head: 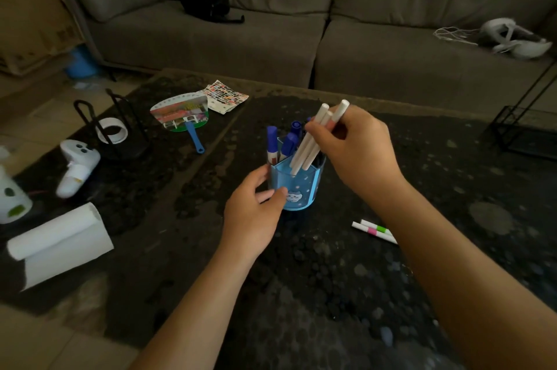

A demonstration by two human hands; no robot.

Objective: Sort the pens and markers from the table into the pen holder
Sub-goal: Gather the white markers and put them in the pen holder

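A blue pen holder (301,185) with a cat picture stands on the dark table (331,279). Blue-capped markers (287,140) stick up from its back. My left hand (254,210) grips the holder's left side. My right hand (355,146) is closed on a bundle of white markers (310,143), held slanted with their lower tips inside the holder's front compartment. Two white markers (375,231), one with a green band and one with a pink band, lie on the table to the right of the holder.
A hand fan (184,116) and a printed sheet (226,95) lie at the back left. A black stand (120,131), a white controller (77,167) and a paper roll (57,243) sit at the left. A grey sofa (271,23) runs behind.
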